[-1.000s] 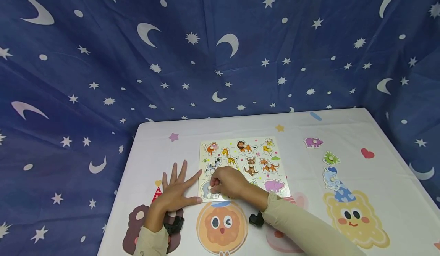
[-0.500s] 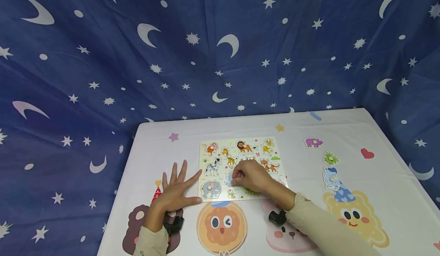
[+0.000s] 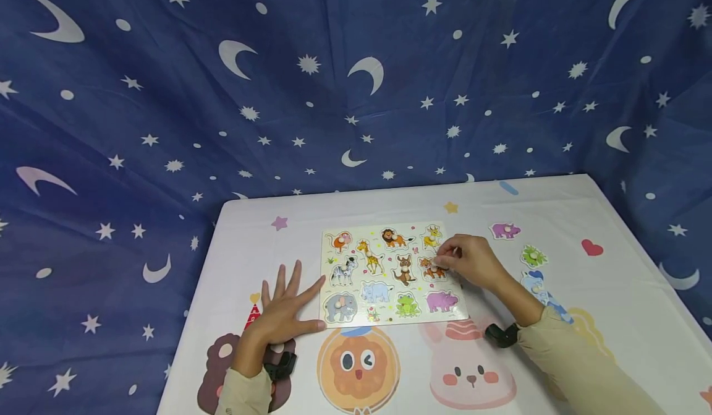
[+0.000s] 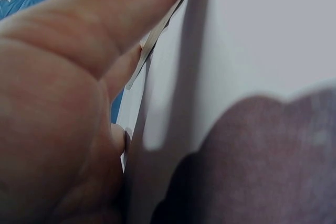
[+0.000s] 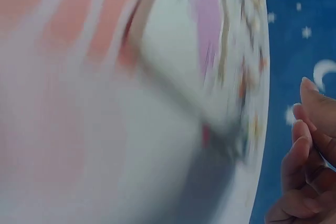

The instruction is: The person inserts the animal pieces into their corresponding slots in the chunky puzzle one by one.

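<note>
A white animal knob puzzle board (image 3: 389,323) lies mid-table. My left hand (image 3: 292,310) rests flat beside its left edge with fingers spread; in the left wrist view the palm (image 4: 52,119) stands close to the tabletop. Over the board's right side is my right hand (image 3: 473,260), its fingertips above the tiger piece (image 3: 432,270). In the right wrist view its fingers (image 5: 299,156) are loosely curled, with nothing visible between them. The grey elephant piece (image 3: 340,308) sits at the board's lower left.
Right of the board lie a purple hippo piece (image 3: 505,231), a green frog piece (image 3: 534,255) and a blue animal piece (image 3: 535,282), near the right forearm. The tablecloth (image 3: 267,248) has printed cartoon figures. A dark blue starry curtain (image 3: 311,124) hangs behind.
My right hand has let go of the elephant piece's knob and moved rightward across the board, uncovering the lower pictures. The left hand has stayed in place.
</note>
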Available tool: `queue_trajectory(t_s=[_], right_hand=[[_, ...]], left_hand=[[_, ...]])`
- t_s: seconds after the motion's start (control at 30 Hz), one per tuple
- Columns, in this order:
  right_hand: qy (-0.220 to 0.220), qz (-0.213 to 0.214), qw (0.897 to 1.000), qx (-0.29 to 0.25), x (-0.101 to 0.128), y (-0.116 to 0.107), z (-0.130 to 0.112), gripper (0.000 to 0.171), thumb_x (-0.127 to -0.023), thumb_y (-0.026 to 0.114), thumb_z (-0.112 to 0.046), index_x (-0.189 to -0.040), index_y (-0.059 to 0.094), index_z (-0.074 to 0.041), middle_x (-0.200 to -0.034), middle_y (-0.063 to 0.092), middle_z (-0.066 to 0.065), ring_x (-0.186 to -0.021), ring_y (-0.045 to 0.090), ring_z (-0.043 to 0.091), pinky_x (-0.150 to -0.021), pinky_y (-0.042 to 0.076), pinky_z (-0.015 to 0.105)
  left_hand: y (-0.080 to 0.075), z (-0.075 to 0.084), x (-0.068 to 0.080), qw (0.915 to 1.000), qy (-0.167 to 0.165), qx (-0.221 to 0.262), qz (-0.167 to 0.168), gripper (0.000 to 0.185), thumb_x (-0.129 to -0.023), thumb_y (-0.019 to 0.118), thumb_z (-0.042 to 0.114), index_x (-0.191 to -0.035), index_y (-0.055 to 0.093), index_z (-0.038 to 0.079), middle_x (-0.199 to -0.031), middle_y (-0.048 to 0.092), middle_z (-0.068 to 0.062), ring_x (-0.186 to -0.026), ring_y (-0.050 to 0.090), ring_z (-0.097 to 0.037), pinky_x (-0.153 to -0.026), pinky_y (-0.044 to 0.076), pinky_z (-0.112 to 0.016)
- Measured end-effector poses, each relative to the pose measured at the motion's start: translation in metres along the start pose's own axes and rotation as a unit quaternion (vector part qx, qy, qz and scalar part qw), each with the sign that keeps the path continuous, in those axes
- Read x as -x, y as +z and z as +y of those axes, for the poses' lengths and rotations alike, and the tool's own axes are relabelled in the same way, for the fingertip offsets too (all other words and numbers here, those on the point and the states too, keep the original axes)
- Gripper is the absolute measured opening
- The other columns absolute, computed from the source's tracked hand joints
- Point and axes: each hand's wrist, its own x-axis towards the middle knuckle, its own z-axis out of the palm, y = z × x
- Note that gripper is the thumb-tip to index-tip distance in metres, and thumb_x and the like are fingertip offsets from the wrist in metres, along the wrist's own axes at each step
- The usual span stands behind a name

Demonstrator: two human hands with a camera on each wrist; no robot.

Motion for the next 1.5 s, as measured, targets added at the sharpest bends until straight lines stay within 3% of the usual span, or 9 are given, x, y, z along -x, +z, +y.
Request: queue_trajectory(t_s=[0.33, 0.63, 0.9, 1.17, 1.27, 1.5], right_hand=[[0.06, 0.054, 0.996, 0.049, 0.024, -0.061, 0.058, 0.016, -0.084, 0.086, -0.024, -0.092, 0.078, -0.012, -0.077, 0.067, -0.001, -0.07, 0.055, 0.015, -0.056, 0.045, 0.024], [0.144, -0.009, 0.987, 0.066, 0.057, -0.107, 0.092, 0.035, -0.089, 0.079, -0.043, -0.103, 0.078, -0.011, -0.087, 0.07, 0.003, -0.08, 0.055, 0.02, -0.06, 0.048, 0.023], [0.126, -0.074, 0.989, 0.024, 0.083, -0.117, 0.124, 0.023, -0.085, 0.084, -0.036, -0.098, 0.081, -0.018, -0.092, 0.074, -0.002, -0.08, 0.059, 0.004, -0.069, 0.052, 0.018], [0.092, -0.119, 0.988, -0.036, 0.091, -0.113, 0.134, 0.017, -0.085, 0.083, -0.024, -0.1, 0.082, -0.017, -0.096, 0.074, -0.003, -0.085, 0.062, 0.003, -0.073, 0.054, 0.016], [0.08, -0.136, 0.987, -0.032, 0.091, -0.111, 0.135, 0.016, -0.085, 0.083, -0.024, -0.101, 0.082, -0.018, -0.099, 0.074, -0.003, -0.089, 0.061, 0.0, -0.075, 0.053, 0.015], [0.098, -0.15, 0.984, -0.013, 0.091, -0.109, 0.135, 0.016, -0.082, 0.085, -0.025, -0.097, 0.082, -0.021, -0.101, 0.075, -0.003, -0.092, 0.058, -0.004, -0.079, 0.055, 0.014]], left_hand=[[0.001, -0.001, 0.0, 1.0, -0.003, -0.001, -0.006, 0.096, -0.077, 0.072, 0.072, -0.158, 0.03, 0.042, -0.173, -0.013, -0.01, -0.155, -0.022, -0.046, -0.115, -0.019, -0.074], [0.0, -0.001, 0.001, 1.0, 0.0, 0.001, -0.001, 0.096, -0.077, 0.073, 0.071, -0.158, 0.031, 0.041, -0.173, -0.012, -0.011, -0.155, -0.022, -0.046, -0.115, -0.019, -0.074], [0.001, -0.002, 0.0, 1.0, 0.0, 0.001, -0.002, 0.097, -0.077, 0.073, 0.072, -0.158, 0.031, 0.041, -0.173, -0.012, -0.011, -0.155, -0.022, -0.046, -0.114, -0.019, -0.074], [0.001, -0.003, 0.001, 1.0, 0.002, 0.0, -0.001, 0.096, -0.078, 0.073, 0.071, -0.158, 0.031, 0.041, -0.173, -0.012, -0.012, -0.155, -0.022, -0.047, -0.114, -0.018, -0.075], [0.001, -0.003, 0.001, 1.0, 0.003, -0.002, 0.0, 0.096, -0.078, 0.073, 0.071, -0.158, 0.032, 0.041, -0.173, -0.012, -0.012, -0.155, -0.022, -0.046, -0.114, -0.017, -0.075], [0.001, -0.003, 0.0, 1.0, 0.004, -0.007, 0.0, 0.095, -0.078, 0.072, 0.072, -0.158, 0.032, 0.041, -0.173, -0.012, -0.012, -0.155, -0.022, -0.047, -0.114, -0.017, -0.075]])
